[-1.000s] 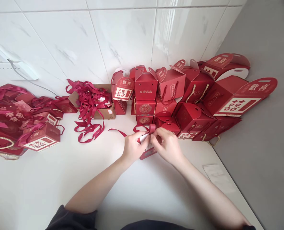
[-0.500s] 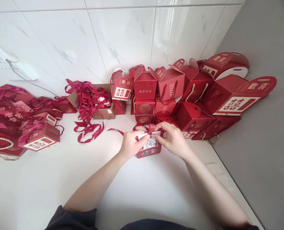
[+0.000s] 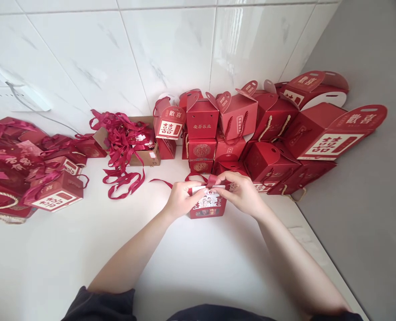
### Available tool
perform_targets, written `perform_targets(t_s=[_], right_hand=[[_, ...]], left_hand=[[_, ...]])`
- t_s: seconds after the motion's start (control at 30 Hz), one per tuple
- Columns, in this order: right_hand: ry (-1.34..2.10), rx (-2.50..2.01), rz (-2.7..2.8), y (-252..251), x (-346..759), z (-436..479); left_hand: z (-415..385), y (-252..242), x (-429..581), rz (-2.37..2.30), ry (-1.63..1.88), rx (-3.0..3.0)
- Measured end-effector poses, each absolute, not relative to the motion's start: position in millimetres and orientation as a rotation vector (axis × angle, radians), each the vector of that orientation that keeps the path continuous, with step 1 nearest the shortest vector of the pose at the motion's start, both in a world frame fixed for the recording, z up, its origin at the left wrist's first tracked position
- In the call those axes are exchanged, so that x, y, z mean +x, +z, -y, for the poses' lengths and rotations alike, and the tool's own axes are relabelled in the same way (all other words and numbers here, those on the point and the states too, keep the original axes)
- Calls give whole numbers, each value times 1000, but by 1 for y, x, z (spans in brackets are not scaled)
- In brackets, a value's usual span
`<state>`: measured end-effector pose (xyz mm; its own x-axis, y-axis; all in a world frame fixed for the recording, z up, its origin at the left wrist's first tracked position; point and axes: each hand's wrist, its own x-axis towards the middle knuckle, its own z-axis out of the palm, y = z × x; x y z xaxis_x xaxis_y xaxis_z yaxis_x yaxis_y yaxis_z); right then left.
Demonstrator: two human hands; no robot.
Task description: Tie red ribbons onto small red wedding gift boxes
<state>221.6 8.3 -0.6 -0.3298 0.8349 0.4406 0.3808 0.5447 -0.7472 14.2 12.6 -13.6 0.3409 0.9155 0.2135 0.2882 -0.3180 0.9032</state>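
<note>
A small red gift box [image 3: 208, 205] with a picture label stands on the white table [image 3: 191, 267] in front of me. My left hand [image 3: 181, 198] pinches the box's top at its left side. My right hand [image 3: 241, 192] pinches the top at its right side, beside a red ribbon loop [image 3: 211, 179]. A loose ribbon tail [image 3: 161, 182] trails off to the left on the table. Both hands have fingers curled closed on the box top and ribbon.
A stack of red gift boxes [image 3: 251, 129] lines the tiled wall behind my hands. A cardboard box with a heap of red ribbons [image 3: 124, 142] sits to the left, and more red boxes [image 3: 34, 169] lie at the far left. The table edge [image 3: 318, 249] runs along the right.
The small box has turned upright so its picture label faces me. My hands moved apart from a tight pinch at the ribbon to either side of the box top.
</note>
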Motion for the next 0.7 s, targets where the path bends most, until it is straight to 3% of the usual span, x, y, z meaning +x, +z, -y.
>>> perform_targets(t_s=[0.7], right_hand=[[644, -981, 1963, 0, 222, -8]], left_hand=[[-13, -13, 14, -1063, 985, 1795]])
